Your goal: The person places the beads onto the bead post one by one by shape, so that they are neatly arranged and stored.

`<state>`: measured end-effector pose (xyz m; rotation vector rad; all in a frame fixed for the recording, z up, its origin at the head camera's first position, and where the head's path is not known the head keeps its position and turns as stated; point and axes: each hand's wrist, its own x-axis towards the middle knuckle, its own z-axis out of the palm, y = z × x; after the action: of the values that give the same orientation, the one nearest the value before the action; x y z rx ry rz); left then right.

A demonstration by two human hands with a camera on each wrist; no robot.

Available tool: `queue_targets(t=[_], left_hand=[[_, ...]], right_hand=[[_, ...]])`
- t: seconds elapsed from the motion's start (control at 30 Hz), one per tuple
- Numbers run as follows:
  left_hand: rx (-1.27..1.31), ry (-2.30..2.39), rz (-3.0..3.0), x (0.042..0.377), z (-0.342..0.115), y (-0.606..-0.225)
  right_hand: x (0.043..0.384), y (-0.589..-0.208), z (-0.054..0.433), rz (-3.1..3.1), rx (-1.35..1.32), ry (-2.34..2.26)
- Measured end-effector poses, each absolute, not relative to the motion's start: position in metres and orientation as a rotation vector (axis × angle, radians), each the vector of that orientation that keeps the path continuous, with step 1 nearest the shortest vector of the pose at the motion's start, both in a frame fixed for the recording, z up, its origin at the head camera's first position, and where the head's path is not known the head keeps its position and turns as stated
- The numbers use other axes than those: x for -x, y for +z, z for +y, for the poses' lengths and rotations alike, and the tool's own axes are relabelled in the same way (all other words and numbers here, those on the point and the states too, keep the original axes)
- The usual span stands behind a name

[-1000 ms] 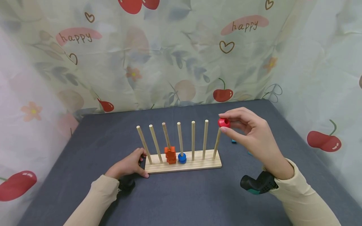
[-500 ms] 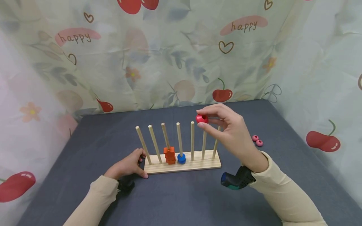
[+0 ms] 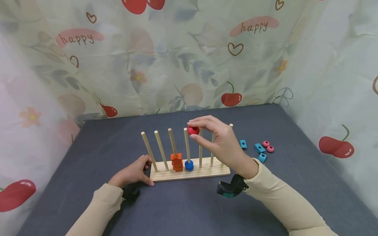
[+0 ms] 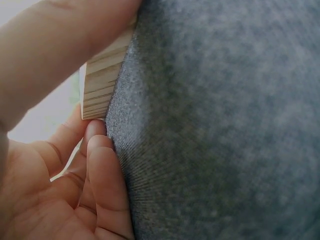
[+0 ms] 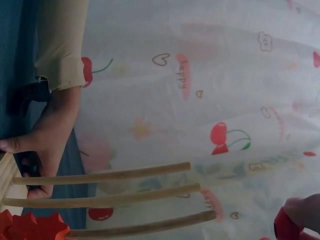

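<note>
A wooden peg board [image 3: 165, 176] with several upright pegs stands on the table. My left hand [image 3: 133, 172] grips its left end; in the left wrist view the thumb and fingers lie about the wood's end [image 4: 102, 90]. My right hand [image 3: 221, 141] pinches a red bead [image 3: 193, 130], its hole showing, between thumb and fingers. The bead is near the tops of the middle pegs, and I cannot tell whether it touches one. Orange toothed pieces [image 3: 177, 162] are stacked on the third peg from the left. Low on the fourth peg sit blue round beads [image 3: 189, 165].
To the right of the board lie several blue blocks with holes [image 3: 260, 148] and two pinkish-red beads [image 3: 270, 149]. A patterned curtain [image 3: 165, 65] hangs behind the dark table [image 3: 118, 141] and along both sides.
My right hand has moved left with the red bead, from the rightmost peg to the middle pegs. Blue blocks and red beads on the right have come into sight. The left hand stays put.
</note>
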<state>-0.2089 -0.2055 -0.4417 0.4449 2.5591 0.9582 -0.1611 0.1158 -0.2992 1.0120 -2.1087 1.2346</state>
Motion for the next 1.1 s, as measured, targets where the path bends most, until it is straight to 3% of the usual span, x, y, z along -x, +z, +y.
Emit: queue_targets(t=[1.1], left_hand=[[-0.409,0.932,2.554,0.208,-0.203,-0.44]], right_hand=[[0.184,-0.325,0.087,-2.051,-0.952,1.324]])
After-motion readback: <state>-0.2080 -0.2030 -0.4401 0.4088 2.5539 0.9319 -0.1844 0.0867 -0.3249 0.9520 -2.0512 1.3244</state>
